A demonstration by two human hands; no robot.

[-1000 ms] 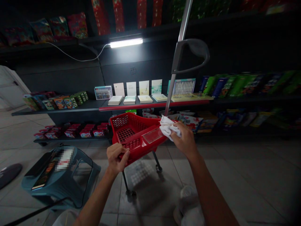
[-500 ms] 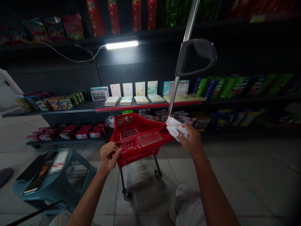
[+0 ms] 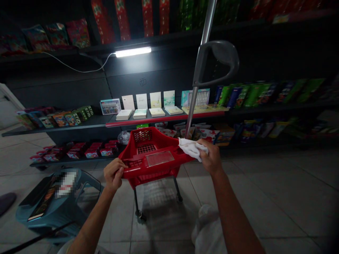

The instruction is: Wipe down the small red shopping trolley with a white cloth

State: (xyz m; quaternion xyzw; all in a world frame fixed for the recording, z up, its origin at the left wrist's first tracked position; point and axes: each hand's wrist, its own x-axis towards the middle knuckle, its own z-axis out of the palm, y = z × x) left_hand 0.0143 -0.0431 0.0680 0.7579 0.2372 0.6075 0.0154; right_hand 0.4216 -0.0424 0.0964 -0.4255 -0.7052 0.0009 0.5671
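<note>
A small red shopping cart point(image 3: 159, 168) stands on the tiled floor before me, its basket open at the top and its thin legs ending in casters. My left hand point(image 3: 113, 173) is wrapped round the left end of its handle. At the right end, my right hand point(image 3: 210, 157) is closed on a white cloth point(image 3: 192, 148), which lies against the cart's right corner. A metal pole point(image 3: 206, 28) with a grey loop handle point(image 3: 215, 63) rises behind that corner; its lower end is hidden.
Dark shelves point(image 3: 143, 121) run across the back with books, snack bags and bottles. A lit tube lamp point(image 3: 133, 52) hangs under the upper shelf. At left, a blue-grey plastic stool point(image 3: 34, 222) carries a phone-like dark object. A shoe point(image 3: 7, 203) shows at the left edge.
Both hands and the cart's handle have shifted slightly left in view. The white cloth is now stretched longer over the cart's right corner. My left hand keeps its hold.
</note>
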